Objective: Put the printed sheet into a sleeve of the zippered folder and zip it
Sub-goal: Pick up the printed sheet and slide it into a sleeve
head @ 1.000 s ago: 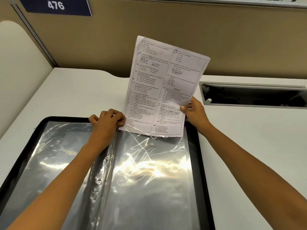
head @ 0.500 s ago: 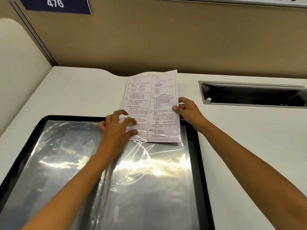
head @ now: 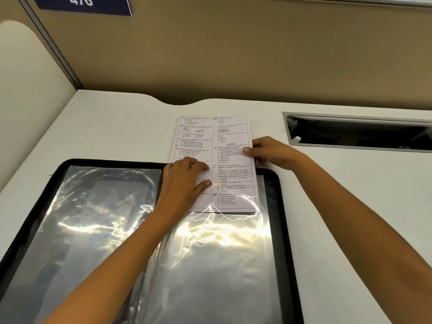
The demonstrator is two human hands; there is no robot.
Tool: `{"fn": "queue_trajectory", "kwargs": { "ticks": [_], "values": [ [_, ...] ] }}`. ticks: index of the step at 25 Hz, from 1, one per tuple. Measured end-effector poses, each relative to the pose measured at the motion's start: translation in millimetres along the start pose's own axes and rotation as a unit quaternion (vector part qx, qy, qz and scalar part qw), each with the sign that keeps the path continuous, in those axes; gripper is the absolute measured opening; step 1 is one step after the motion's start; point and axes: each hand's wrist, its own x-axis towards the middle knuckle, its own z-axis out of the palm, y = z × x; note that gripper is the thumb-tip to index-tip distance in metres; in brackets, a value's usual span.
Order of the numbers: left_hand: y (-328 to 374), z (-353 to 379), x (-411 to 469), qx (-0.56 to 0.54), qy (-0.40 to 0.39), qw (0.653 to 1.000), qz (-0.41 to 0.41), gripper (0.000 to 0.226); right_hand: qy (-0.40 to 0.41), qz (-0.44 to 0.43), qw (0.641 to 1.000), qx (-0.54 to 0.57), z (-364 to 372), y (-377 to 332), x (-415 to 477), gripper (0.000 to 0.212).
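sheet (head: 230, 160) half in sleeve (head: 210, 253) | left hand (head: 184, 181) flat, grip released | right hand (head: 268, 152) pinching edge

Matt white paper of the printed sheet (head: 214, 146); glossy, crinkled clear plastic sleeve (head: 217, 258) reflecting glare; black matt border of the zippered folder (head: 284, 230); smooth, matt off-white counter (head: 117, 127); brushed metal-looking frame of the recessed slot (head: 286, 129).

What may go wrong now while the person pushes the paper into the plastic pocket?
1. Only the lower part of the printed sheet is inside the crinkled sleeve; its bottom edge may catch on a wrinkle and buckle.
2. The right hand pinches one side edge, so the sheet may go in skewed.
3. The left hand pressing flat may clamp the sleeve shut.
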Motion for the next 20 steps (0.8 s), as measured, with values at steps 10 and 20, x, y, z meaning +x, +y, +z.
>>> {"fn": "queue_trajectory", "kwargs": {
  "ticks": [10, 20],
  "values": [
    [10.0, -1.5, 15.4, -0.004, -0.031, 0.999, -0.016, 0.035, 0.156, -0.027, 0.983, 0.091, 10.4, -1.3, 14.1, 0.049],
    [4.6, -2.9, 25.1, -0.082, -0.048, 0.995, -0.041, 0.019, -0.035, -0.038, 0.997, 0.062, -0.5, 6.9, -5.4, 0.065]
  ]
}}
